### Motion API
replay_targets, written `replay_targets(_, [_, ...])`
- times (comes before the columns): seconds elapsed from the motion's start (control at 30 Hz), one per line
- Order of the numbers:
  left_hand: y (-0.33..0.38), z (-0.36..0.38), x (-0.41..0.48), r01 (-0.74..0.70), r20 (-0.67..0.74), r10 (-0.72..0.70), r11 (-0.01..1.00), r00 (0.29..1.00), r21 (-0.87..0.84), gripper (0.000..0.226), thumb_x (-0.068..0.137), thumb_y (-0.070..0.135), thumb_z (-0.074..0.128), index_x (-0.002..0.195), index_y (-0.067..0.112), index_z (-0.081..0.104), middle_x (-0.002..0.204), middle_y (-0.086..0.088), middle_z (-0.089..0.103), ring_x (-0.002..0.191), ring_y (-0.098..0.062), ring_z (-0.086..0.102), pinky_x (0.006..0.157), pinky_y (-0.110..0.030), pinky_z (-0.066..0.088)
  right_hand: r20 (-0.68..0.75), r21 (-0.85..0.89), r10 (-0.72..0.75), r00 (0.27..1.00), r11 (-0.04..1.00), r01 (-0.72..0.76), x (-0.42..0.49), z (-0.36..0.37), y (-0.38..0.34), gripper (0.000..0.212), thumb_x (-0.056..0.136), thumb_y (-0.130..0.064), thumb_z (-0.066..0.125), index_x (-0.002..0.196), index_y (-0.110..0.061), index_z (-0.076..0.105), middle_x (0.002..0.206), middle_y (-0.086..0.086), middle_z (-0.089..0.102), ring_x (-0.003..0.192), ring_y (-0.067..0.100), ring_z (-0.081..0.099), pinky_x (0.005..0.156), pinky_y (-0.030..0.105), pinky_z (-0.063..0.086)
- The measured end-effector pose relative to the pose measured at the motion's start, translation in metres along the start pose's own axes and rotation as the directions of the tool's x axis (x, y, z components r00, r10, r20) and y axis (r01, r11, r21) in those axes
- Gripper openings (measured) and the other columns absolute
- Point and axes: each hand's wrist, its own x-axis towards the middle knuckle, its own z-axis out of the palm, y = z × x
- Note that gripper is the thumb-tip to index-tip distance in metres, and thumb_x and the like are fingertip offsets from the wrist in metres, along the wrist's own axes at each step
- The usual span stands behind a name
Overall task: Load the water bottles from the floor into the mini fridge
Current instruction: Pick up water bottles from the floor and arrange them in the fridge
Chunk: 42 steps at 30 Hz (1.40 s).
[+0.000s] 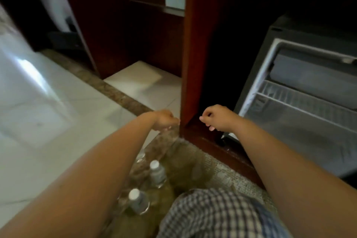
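My left hand (166,120) reaches forward over the floor and grips the top of a clear water bottle (168,137), which hangs blurred beneath it by the wooden cabinet post. Two more water bottles with white caps stand on the floor below my left forearm, one (157,173) nearer the post and one (138,201) closer to me. My right hand (218,118) hovers with its fingers curled and holds nothing, just left of the mini fridge (257,75). The fridge stands with its inside in view and a wire shelf (301,100) across it.
A dark red wooden cabinet post (195,54) stands between my hands, with its base rail (222,149) running along the floor in front of the fridge. Pale floor tiles (48,112) spread to the left. My checked clothing (216,214) fills the bottom centre.
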Motion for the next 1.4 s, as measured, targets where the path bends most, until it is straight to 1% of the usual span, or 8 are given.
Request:
replay_targets(0.2, [-0.088, 0.001, -0.037, 0.063, -0.046, -0.061, 0.997, 0.997, 0.044, 0.046, 0.096, 0.038, 0.043, 0.127, 0.005, 0.053, 0.126, -0.012, 0.056, 0.113, -0.028, 0.056, 0.089, -0.037, 0.046, 0.088, -0.072, -0.049, 0.995, 0.996, 0.055, 0.000, 0.060, -0.070, 0.020, 0.092, -0.028, 0.057, 0.099, -0.009, 0.061, 0.099, 0.012, 0.067, 0.086, 0.025, 0.068, 0.074, 0.036, 0.054])
replay_targets(0.3, [-0.122, 0.018, -0.036, 0.094, -0.033, -0.094, 0.996, 0.995, 0.002, 0.042, 0.095, 0.033, 0.046, 0.120, 0.002, 0.059, 0.122, -0.014, 0.059, 0.110, -0.030, 0.058, 0.093, -0.037, 0.045, 0.148, -0.135, -0.041, 0.988, 0.989, 0.061, 0.006, 0.095, -0.080, 0.025, 0.090, -0.024, 0.060, 0.108, -0.007, 0.062, 0.109, 0.011, 0.063, 0.095, 0.026, 0.065, 0.084, 0.038, 0.056])
replay_targets(0.43, [-0.151, 0.047, -0.027, 0.088, 0.013, -0.088, 0.996, 0.996, -0.009, 0.036, 0.095, 0.031, 0.048, 0.120, 0.008, 0.058, 0.121, -0.010, 0.057, 0.113, -0.026, 0.055, 0.089, -0.029, 0.041, 0.218, -0.203, 0.011, 0.976, 0.979, 0.035, 0.019, 0.131, -0.078, 0.032, 0.087, -0.021, 0.064, 0.115, -0.006, 0.061, 0.118, 0.013, 0.060, 0.103, 0.027, 0.061, 0.091, 0.041, 0.053])
replay_targets(0.57, [-0.165, 0.077, -0.009, 0.087, 0.076, -0.084, 0.996, 0.994, -0.035, 0.040, 0.094, 0.029, 0.050, 0.130, 0.013, 0.050, 0.133, -0.011, 0.052, 0.120, -0.027, 0.050, 0.100, -0.034, 0.039, 0.290, -0.301, 0.054, 0.956, 0.953, 0.038, 0.036, 0.161, -0.072, 0.033, 0.087, -0.025, 0.064, 0.115, -0.008, 0.062, 0.118, 0.011, 0.062, 0.105, 0.025, 0.059, 0.088, 0.033, 0.050])
replay_targets(0.87, [-0.196, 0.116, 0.048, 0.054, 0.126, -0.050, 0.998, 0.991, -0.032, 0.047, 0.083, 0.022, 0.064, 0.127, 0.013, 0.050, 0.125, -0.009, 0.057, 0.114, -0.025, 0.054, 0.099, -0.035, 0.044, 0.326, -0.439, 0.063, 0.943, 0.894, 0.092, 0.080, 0.229, -0.050, 0.028, 0.091, -0.018, 0.053, 0.117, -0.007, 0.055, 0.124, 0.015, 0.056, 0.112, 0.031, 0.055, 0.085, 0.035, 0.045])
replay_targets(1.1, [-0.201, 0.125, 0.067, 0.057, 0.162, -0.044, 0.996, 0.986, -0.072, 0.061, 0.078, 0.019, 0.066, 0.135, 0.013, 0.046, 0.130, -0.009, 0.056, 0.118, -0.026, 0.054, 0.103, -0.038, 0.044, 0.306, -0.537, 0.037, 0.951, 0.832, 0.140, 0.094, 0.248, -0.047, 0.026, 0.093, -0.011, 0.049, 0.116, -0.006, 0.057, 0.124, 0.017, 0.057, 0.116, 0.033, 0.054, 0.091, 0.038, 0.047])
replay_targets(1.27, [-0.200, 0.127, 0.068, 0.035, 0.136, -0.013, 0.987, 0.991, -0.160, 0.071, 0.072, 0.027, 0.070, 0.136, 0.016, 0.042, 0.128, -0.007, 0.056, 0.117, -0.026, 0.055, 0.101, -0.042, 0.046, 0.288, -0.501, 0.002, 0.958, 0.853, 0.149, 0.095, 0.238, -0.043, 0.024, 0.094, -0.013, 0.048, 0.116, -0.005, 0.053, 0.122, 0.018, 0.057, 0.114, 0.035, 0.054, 0.087, 0.038, 0.046])
replay_targets(1.4, [-0.190, 0.122, 0.059, 0.005, 0.099, 0.017, 0.974, 0.995, -0.226, 0.061, 0.075, 0.021, 0.072, 0.129, 0.014, 0.045, 0.120, -0.004, 0.058, 0.112, -0.023, 0.055, 0.101, -0.040, 0.045, 0.294, -0.420, -0.013, 0.956, 0.896, 0.141, 0.093, 0.209, -0.046, 0.029, 0.093, -0.020, 0.052, 0.120, -0.009, 0.054, 0.125, 0.014, 0.055, 0.114, 0.030, 0.053, 0.079, 0.032, 0.041])
